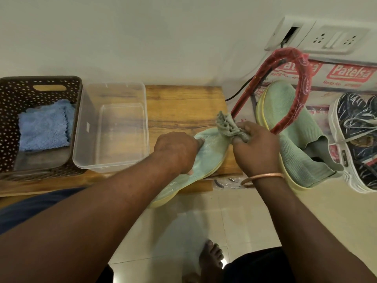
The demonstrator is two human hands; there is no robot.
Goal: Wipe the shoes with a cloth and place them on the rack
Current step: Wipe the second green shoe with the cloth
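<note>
Wipe in progress.
My left hand (175, 152) grips the green shoe (210, 154); my right hand (258, 149) bunches the cloth (229, 125). Racking remains.

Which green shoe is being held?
The green shoe on the wooden bench, held by the left hand; the other green shoe stands free beside the dark sneaker.

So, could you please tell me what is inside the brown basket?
A folded blue cloth lies inside the brown basket, with bare basket floor in front. Anything beneath the cloth is hidden.
</note>
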